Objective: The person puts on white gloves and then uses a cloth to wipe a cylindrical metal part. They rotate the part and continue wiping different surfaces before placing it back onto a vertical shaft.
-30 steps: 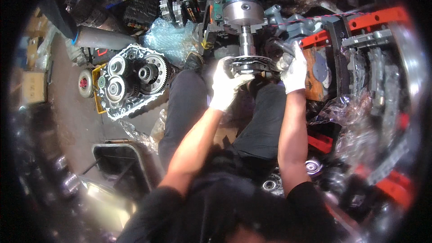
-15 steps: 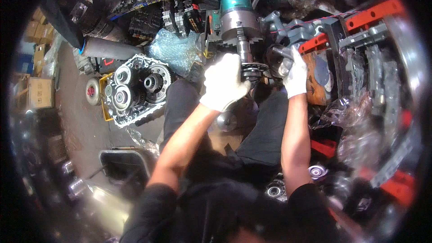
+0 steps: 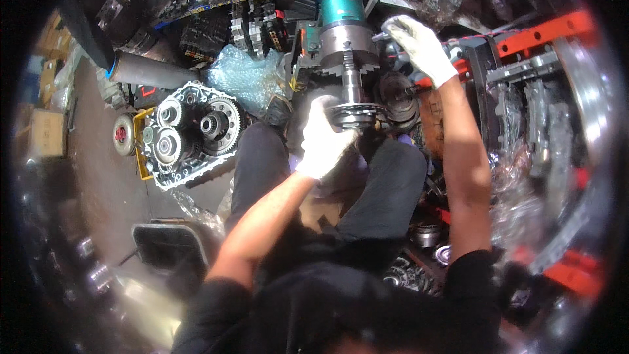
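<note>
A person in dark clothing and white gloves sits before a teal cylindrical machine (image 3: 342,5) in a crowded workshop, arms stretched forward. The left hand (image 3: 325,136) is closed on the left edge of a round disc assembly (image 3: 359,115), which sits between the knees at the near end of a splined shaft (image 3: 352,84). The shaft runs up to a steel chuck (image 3: 345,40) below the teal body. The right hand (image 3: 419,46) is raised beside the chuck, fingers bent toward it — a short metal bar (image 3: 380,37) shows at the fingertips, though whether it is gripped cannot be told. Below that hand, just right of the disc assembly, is a dark round part (image 3: 397,97).

To the person's left, an open gearbox housing (image 3: 171,181) holds several toothed gears (image 3: 169,147), with a yellow frame (image 3: 142,166) at its outer side and bubble wrap (image 3: 246,73) beyond it. A round wheel with a red centre (image 3: 122,135) is near the frame. On the right — under a red beam (image 3: 547,33) — metal parts in clear plastic (image 3: 544,118) crowd together.
</note>
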A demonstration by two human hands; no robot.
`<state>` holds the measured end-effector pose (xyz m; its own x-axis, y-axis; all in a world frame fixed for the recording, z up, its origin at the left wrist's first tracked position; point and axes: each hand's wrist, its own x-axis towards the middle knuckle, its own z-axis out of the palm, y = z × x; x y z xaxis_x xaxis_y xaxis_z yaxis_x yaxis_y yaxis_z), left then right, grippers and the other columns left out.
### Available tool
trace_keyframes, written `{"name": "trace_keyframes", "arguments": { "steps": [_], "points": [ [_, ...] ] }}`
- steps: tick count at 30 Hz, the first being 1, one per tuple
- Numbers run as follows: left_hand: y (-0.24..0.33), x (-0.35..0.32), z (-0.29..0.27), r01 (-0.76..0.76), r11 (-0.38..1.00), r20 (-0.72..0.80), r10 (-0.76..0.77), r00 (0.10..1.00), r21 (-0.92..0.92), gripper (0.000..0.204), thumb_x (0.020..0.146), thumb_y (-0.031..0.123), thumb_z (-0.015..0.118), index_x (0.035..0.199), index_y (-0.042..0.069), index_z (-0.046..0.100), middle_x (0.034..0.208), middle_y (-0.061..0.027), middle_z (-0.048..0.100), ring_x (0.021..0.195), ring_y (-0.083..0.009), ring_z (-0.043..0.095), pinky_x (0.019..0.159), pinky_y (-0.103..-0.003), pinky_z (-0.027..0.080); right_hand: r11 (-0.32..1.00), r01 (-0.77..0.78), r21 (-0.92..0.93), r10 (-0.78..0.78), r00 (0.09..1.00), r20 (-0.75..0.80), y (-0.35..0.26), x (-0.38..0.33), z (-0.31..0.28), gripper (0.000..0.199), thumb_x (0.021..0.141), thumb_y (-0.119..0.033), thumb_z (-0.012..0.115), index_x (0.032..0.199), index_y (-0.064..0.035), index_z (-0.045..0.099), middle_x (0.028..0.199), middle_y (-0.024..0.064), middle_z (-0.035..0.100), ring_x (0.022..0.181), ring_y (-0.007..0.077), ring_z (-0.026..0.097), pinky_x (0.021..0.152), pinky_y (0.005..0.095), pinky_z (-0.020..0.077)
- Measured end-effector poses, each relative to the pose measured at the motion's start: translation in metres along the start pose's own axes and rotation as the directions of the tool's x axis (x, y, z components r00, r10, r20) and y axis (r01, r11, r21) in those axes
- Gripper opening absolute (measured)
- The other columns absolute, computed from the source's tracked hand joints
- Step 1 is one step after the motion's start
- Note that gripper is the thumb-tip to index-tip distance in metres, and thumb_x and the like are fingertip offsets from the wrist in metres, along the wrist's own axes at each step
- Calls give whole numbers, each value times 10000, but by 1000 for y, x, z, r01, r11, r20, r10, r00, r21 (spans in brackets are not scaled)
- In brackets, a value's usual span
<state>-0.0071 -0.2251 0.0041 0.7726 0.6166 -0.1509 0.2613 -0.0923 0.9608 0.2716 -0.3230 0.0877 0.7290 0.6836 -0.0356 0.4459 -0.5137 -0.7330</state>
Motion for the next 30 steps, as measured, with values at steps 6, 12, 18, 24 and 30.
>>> {"name": "trace_keyframes", "arguments": {
  "steps": [6, 12, 18, 24, 30],
  "points": [
    [4, -1, -1, 22, 999, 5, -22, 1000, -36, 731, 756, 149, 872, 1392, 80, 519, 1218, -181, 692, 1110, -310, 713, 985, -438, 588, 950, 312, 12, -310, 935, 172, 4, 13, -8, 256, 1059, -212, 671, 1273, -84, 729, 970, -42, 697, 861, 79, 614, 765, 255, 525],
    [-1, 1, 3, 55, 992, 25, -52, 998, -110, 712, 755, 138, 874, 1370, 64, 522, 1211, -184, 689, 1110, -311, 713, 964, -428, 601, 973, 118, -200, -134, 989, -68, -6, 19, 21, 240, 1025, -253, 696, 1130, -54, 779, 929, 67, 757, 826, 150, 680, 778, 327, 548],
    [-2, 2, 2, -2, 997, 23, 4, 1000, -77, 654, 756, 123, 858, 1322, 49, 539, 1164, -185, 681, 1067, -323, 713, 937, -443, 597, 913, 72, -401, -245, 884, -399, 9, 29, 48, 274, 980, -285, 735, 1050, -30, 806, 937, 142, 796, 844, 214, 756, 807, 370, 567],
    [-4, 1, 3, -162, 985, -52, 159, 986, -56, 547, 766, 103, 804, 1259, 40, 575, 1132, -190, 669, 1034, -348, 698, 931, -459, 581, 971, 5, -238, -107, 902, -418, 68, 45, 48, 260, 1001, -248, 689, 1060, -29, 815, 1008, 134, 812, 902, 233, 766, 846, 358, 576],
    [-11, 5, 4, -334, 941, -101, 338, 936, 59, 543, 752, 106, 796, 1245, 14, 588, 1098, -175, 636, 980, -323, 672, 867, -426, 575, 539, 212, -815, -478, 874, -89, 120, 64, 33, 265, 1023, -190, 589, 1092, -95, 826, 1078, 123, 798, 993, 294, 761, 923, 401, 594]
  ]
}}
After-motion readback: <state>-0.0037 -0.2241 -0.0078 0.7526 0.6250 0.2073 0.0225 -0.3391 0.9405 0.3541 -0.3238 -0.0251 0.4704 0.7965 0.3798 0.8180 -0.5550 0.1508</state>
